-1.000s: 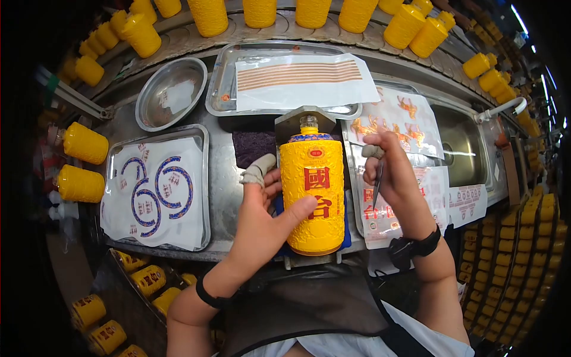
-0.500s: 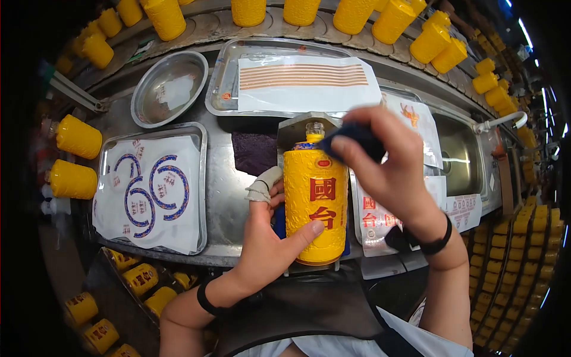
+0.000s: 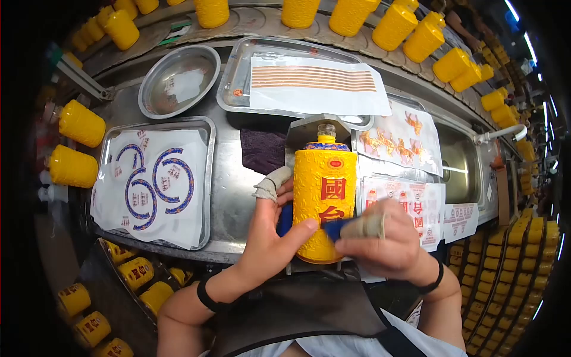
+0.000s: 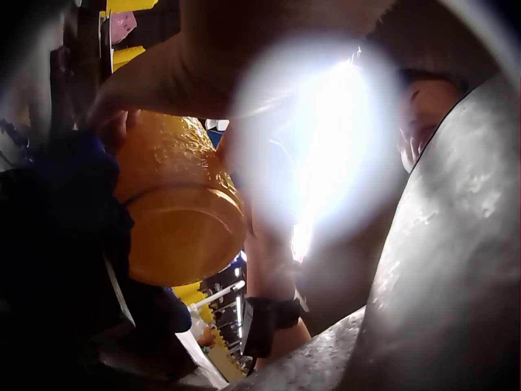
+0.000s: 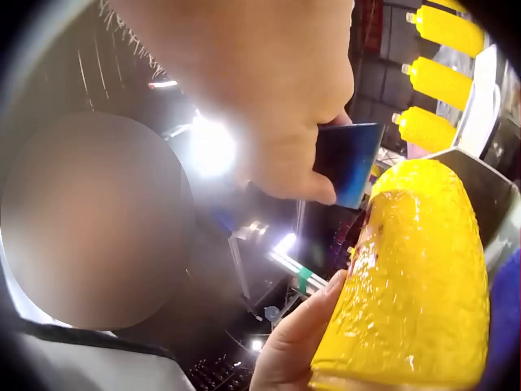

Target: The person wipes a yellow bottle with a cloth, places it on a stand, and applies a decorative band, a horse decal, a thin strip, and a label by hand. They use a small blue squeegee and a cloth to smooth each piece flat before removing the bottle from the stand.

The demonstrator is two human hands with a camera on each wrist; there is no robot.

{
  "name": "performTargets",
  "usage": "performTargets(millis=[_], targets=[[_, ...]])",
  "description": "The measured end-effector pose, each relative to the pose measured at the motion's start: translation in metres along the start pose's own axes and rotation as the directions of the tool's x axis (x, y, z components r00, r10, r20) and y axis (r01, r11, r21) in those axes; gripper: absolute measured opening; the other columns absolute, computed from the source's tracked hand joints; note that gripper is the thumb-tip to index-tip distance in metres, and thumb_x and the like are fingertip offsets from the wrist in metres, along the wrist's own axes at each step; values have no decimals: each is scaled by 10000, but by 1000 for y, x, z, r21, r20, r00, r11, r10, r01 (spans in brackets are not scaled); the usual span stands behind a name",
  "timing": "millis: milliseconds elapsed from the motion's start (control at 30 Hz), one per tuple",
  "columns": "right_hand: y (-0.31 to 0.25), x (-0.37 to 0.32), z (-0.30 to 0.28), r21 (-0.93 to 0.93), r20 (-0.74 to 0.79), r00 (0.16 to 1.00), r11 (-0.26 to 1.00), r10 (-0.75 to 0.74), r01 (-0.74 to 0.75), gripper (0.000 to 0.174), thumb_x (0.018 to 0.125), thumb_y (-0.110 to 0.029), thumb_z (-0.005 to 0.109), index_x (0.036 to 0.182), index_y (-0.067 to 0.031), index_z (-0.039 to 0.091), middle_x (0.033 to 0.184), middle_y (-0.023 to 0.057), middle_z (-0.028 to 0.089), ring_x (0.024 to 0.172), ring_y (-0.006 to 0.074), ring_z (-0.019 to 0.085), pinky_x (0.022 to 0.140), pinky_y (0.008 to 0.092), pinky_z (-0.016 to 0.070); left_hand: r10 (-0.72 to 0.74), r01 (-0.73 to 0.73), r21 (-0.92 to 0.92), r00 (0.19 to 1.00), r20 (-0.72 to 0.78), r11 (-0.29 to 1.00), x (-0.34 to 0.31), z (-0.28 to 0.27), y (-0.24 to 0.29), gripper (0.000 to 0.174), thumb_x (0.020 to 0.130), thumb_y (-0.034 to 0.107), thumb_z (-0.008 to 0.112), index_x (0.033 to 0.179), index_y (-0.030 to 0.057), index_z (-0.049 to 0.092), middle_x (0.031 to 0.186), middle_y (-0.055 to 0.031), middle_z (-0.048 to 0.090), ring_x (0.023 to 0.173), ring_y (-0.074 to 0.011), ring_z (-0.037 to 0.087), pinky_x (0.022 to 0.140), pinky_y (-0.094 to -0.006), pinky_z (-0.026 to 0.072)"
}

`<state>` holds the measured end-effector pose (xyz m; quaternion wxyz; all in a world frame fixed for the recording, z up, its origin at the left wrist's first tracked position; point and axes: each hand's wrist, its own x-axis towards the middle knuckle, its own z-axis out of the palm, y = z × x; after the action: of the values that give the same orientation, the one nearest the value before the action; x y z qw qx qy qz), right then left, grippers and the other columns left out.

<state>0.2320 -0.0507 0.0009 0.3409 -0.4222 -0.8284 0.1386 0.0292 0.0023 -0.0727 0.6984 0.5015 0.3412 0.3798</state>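
A yellow embossed bottle [image 3: 324,169] with red characters and a blue patterned band at its shoulder lies neck-away in a metal stand [image 3: 297,134]. My left hand [image 3: 264,241] holds its left side, thumb on the lower front and fingers toward the back; a cloth cover wraps one finger. The right hand [image 3: 386,244], also with a covered finger, pinches a flat blue scraper [image 5: 352,163] by one end. In the head view the scraper's edge overlaps the lower part of the red characters. Dark blue cloth [image 3: 286,220] shows under the bottle.
At left, a tray [image 3: 209,178] carries blue curved decals. Behind are a metal bowl [image 3: 148,89] and a tray [image 3: 229,77] with striped strips. Right are red-and-gold decal sheets [image 3: 386,149] and a sink [image 3: 461,157]. Yellow bottles [image 3: 395,27] line the conveyor; a purple cloth [image 3: 262,152] lies beside the stand.
My right hand came from over the right-hand sheets to the bottle's shoulder with the scraper, then down to its lower front. The left hand keeps its hold.
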Motion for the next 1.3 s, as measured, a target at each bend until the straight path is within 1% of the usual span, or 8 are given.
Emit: performTargets(millis=[100,233,433,567,700,967,1167,1300], targets=[[-5,0,-2,98,-31,994,990,106,-102,298,653,-50,749,948,-78,719,857,52,639,751,237,604,658,353,465,-58,62,-154,998,30,986,-4,-5,-1,702,854,124,608,1440,-29,253,1407,-191,395,1275,-247,426,1094,-382,323],[20,33,3,-330,-110,992,944,-56,17,350,645,-95,717,995,-84,698,816,45,591,731,245,568,628,367,453,-95,100,-201,995,38,974,-3,1,3,691,877,110,560,1470,-18,229,1427,-187,382,1279,-247,418,1106,-380,307],[-15,-4,22,-14,-34,987,988,-155,155,323,623,-106,710,945,-80,718,826,36,588,710,222,564,606,354,458,-74,73,-194,997,2,978,-7,0,-6,649,916,127,542,1469,-18,236,1428,-179,381,1289,-250,411,1111,-386,304],[6,10,10,-273,-214,975,962,-53,-8,338,619,-94,704,956,-85,710,840,34,601,787,240,574,646,375,472,-64,66,-164,998,18,984,-6,3,2,634,922,141,536,1461,-24,247,1419,-184,389,1296,-251,409,1118,-389,296],[-10,-19,24,-70,-82,980,982,-180,175,248,660,-94,722,908,-89,710,877,19,629,801,205,590,674,343,488,-51,52,-134,999,12,990,-9,3,-2,626,928,153,538,1454,-26,249,1417,-188,390,1308,-246,404,1129,-390,285],[-20,-42,30,183,-273,936,967,222,-176,250,684,-49,792,915,-58,698,834,64,664,719,215,634,637,329,494,-10,8,-53,1000,-23,999,-3,13,-2,688,910,153,678,1430,-24,264,1399,-171,400,1293,-233,429,1120,-379,309],[19,-55,41,769,-193,356,367,914,-524,211,850,-48,715,992,-19,563,852,29,615,738,44,591,627,198,496,-28,28,2,999,-44,1000,-3,14,-2,706,887,115,708,1421,-21,267,1363,-157,421,1255,-225,469,1092,-360,353],[1,-45,39,820,-298,463,472,835,-322,219,852,-28,704,991,-3,537,849,29,617,706,49,608,595,196,504,-55,55,-2,998,-42,998,-4,17,-1,723,889,113,702,1437,-13,248,1365,-163,412,1275,-233,452,1106,-371,331]])
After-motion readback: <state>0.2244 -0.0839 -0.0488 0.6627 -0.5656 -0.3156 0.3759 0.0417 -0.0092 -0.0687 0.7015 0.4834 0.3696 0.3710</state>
